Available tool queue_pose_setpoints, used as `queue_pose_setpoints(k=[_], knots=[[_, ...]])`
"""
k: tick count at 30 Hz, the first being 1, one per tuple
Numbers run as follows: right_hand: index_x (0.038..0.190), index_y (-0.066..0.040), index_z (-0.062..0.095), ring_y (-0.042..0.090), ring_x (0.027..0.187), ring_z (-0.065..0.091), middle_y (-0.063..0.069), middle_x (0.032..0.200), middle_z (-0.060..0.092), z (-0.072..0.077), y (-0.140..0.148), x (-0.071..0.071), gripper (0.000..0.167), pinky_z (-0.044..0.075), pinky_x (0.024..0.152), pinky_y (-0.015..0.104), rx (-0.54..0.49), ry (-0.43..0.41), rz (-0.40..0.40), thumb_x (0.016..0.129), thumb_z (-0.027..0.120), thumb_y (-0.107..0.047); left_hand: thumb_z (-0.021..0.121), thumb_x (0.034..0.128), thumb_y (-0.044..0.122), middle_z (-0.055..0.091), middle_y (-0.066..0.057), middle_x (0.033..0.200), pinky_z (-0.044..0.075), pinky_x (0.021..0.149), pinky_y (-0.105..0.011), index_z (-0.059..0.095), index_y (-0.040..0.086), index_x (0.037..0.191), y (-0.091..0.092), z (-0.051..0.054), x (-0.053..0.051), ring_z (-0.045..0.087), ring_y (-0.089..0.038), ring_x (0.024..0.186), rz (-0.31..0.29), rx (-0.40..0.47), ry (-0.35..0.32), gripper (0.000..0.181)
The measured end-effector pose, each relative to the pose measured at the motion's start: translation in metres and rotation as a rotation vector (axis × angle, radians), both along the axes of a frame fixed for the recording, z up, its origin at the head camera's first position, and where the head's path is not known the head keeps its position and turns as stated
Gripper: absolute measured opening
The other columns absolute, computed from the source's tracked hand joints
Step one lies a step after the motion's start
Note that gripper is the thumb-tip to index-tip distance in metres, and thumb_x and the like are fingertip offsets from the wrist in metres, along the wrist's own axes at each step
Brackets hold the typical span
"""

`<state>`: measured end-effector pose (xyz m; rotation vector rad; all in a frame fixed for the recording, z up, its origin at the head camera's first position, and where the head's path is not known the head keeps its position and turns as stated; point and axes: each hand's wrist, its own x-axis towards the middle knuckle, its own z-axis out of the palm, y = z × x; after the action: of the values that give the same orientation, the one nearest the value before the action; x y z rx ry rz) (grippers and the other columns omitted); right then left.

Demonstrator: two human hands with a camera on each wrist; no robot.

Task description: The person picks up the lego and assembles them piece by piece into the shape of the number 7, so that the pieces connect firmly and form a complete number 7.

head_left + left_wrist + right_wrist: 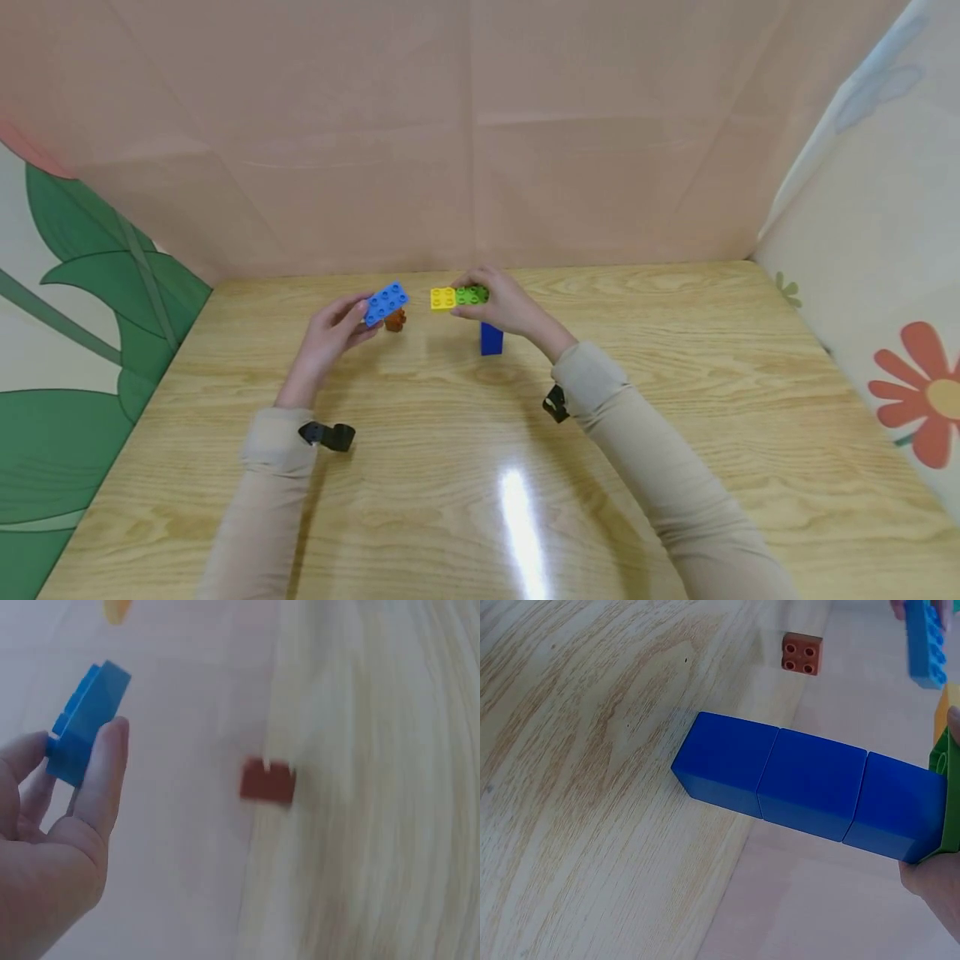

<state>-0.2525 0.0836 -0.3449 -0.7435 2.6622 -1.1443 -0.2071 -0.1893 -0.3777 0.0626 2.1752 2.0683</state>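
Observation:
My left hand (330, 332) pinches a light blue studded brick (386, 303) between thumb and fingers, tilted, as the left wrist view also shows. My right hand (510, 307) grips a green brick (471, 295), with a yellow brick (442, 298) beside it, pointing towards the light blue one; a gap separates them. Under the green brick, a column of three dark blue blocks (810, 784) joins on. Whether its lower end touches the table cannot be told. A small brown-orange brick (801, 654) stands on the table, partly behind the light blue brick in the head view.
The wooden table (420, 500) meets a pink cloth backdrop (480, 167) at its far edge. Printed leaves (112, 225) mark the left wall and a red flower (926, 396) the right one. Small black devices (339, 437) sit at both wrists.

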Motion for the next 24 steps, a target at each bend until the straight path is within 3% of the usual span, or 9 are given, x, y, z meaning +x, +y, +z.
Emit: queue_pose_setpoints(k=[6,10,14,19,24], knots=[[0.124,-0.004,0.060,0.023,0.098,0.053,0.014,0.119,0.055,0.000,0.000,0.000,0.040,0.050,0.081,0.033,0.010,0.004,-0.001,0.088,0.069,-0.021,0.049,0.0995,0.018,0.043,-0.004,0.129,0.047,0.100,-0.018,0.029,0.007,0.150,0.012,0.012,0.001,0.060,-0.009,0.109,0.029,0.245,-0.091,0.055],[0.124,-0.004,0.060,0.024,0.098,0.053,0.014,0.118,0.055,0.000,0.000,0.000,0.041,0.050,0.081,0.034,0.006,-0.003,-0.002,0.089,0.069,-0.021,0.055,0.0953,0.005,0.035,-0.010,0.146,0.045,0.102,-0.017,0.026,0.012,0.152,0.019,0.018,0.001,0.052,-0.013,0.120,0.032,0.301,-0.124,0.064],[0.124,-0.004,0.059,0.023,0.098,0.053,0.013,0.118,0.055,0.000,0.000,0.000,0.041,0.050,0.081,0.034,0.008,0.001,-0.001,0.088,0.069,-0.021,0.056,0.0941,0.002,0.033,-0.007,0.148,0.046,0.097,-0.012,0.027,0.012,0.151,0.026,0.019,-0.003,0.047,-0.012,0.124,0.028,0.279,-0.094,0.065],[0.124,-0.004,0.059,0.023,0.098,0.053,0.014,0.117,0.055,0.000,0.001,0.001,0.041,0.050,0.082,0.034,0.016,0.007,-0.001,0.089,0.069,-0.022,0.052,0.0968,0.004,0.037,-0.007,0.142,0.049,0.093,-0.013,0.029,0.007,0.150,0.038,0.020,-0.004,0.058,-0.006,0.108,-0.003,0.273,-0.023,0.058],[0.125,-0.004,0.059,0.025,0.102,0.054,0.013,0.119,0.054,0.000,0.002,0.001,0.041,0.050,0.085,0.037,0.013,0.001,0.001,0.089,0.068,-0.022,0.049,0.0994,0.013,0.041,-0.016,0.145,0.053,0.084,-0.014,0.029,0.007,0.148,0.051,0.020,-0.005,0.063,-0.006,0.102,-0.045,0.137,0.051,0.053]])
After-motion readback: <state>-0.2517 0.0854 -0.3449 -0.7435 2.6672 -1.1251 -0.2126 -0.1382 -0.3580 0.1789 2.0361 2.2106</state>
